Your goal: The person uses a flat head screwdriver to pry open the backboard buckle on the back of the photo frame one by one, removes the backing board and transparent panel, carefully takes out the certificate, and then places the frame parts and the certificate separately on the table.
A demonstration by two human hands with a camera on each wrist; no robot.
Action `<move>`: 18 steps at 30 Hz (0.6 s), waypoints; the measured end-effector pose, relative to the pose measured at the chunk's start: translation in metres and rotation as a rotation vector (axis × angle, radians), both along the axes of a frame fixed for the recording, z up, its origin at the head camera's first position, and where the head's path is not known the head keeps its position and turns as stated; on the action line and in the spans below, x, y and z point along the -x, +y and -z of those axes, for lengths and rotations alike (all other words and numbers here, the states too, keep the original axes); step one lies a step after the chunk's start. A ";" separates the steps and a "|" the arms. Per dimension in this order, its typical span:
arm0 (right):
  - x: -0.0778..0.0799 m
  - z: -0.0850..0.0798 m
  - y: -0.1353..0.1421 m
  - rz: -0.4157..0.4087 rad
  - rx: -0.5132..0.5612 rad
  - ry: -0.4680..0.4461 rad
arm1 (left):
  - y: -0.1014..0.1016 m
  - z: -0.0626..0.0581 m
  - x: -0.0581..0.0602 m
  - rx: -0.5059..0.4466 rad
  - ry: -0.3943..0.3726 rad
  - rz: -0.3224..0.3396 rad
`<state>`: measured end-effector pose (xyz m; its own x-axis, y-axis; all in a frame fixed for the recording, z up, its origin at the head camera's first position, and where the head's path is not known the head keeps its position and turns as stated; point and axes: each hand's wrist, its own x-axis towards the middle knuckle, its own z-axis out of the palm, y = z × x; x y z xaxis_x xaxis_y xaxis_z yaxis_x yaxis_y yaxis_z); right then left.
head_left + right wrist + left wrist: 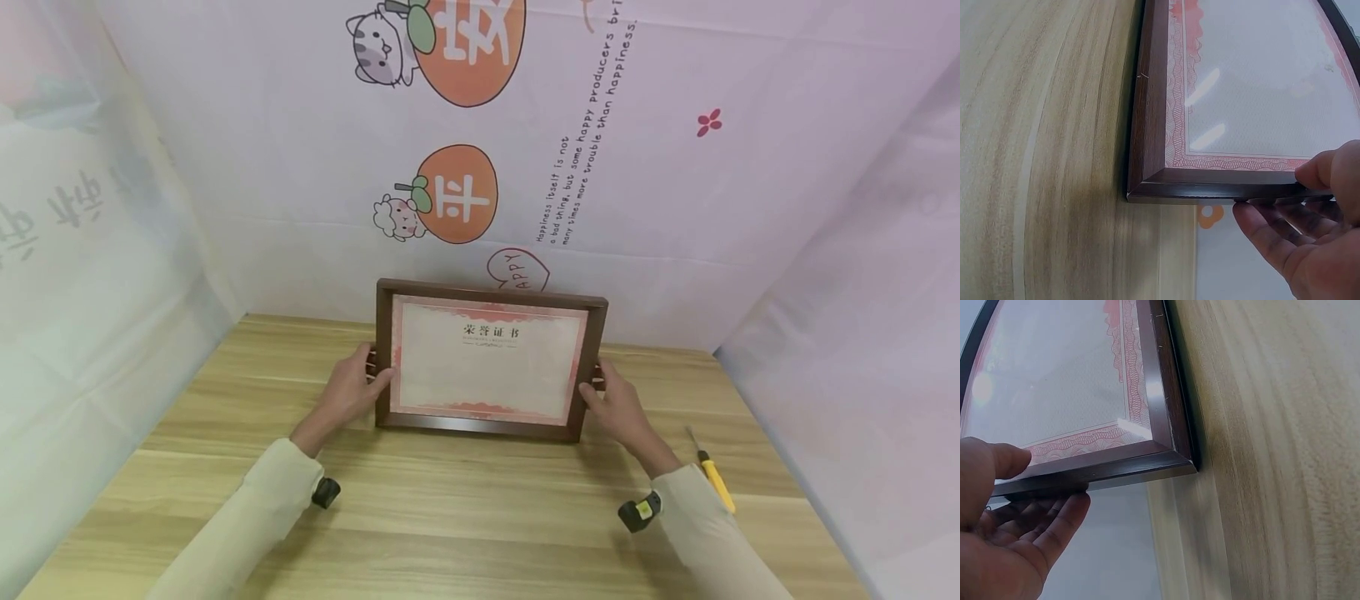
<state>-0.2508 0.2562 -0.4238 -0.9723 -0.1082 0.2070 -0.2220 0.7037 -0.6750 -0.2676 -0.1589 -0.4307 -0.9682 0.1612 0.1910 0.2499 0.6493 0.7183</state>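
A dark brown picture frame [480, 431] stands tilted on the wooden table, its glazed front facing me. Inside it shows a certificate [483, 367] with a pink border, its printed heading upside down. My left hand [351, 385] grips the left side, thumb on the front and fingers behind. On the opposite side my right hand [618, 408] holds the frame in the same way. Both wrist views show the frame's lower edge right at the table, with the thumbs [1011, 460] over the moulding and the fingertips [1249, 215] under its outer edge.
A screwdriver [716, 482] with a yellow and black handle lies on the table [450, 533] beside the right forearm. Behind the table hangs a white cloth [637, 275] printed with cartoons and lettering. More pale cloth [97, 350] closes off both sides.
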 end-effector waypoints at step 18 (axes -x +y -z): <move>-0.002 0.003 0.000 -0.003 0.003 0.046 | 0.000 0.000 0.000 -0.005 0.047 -0.006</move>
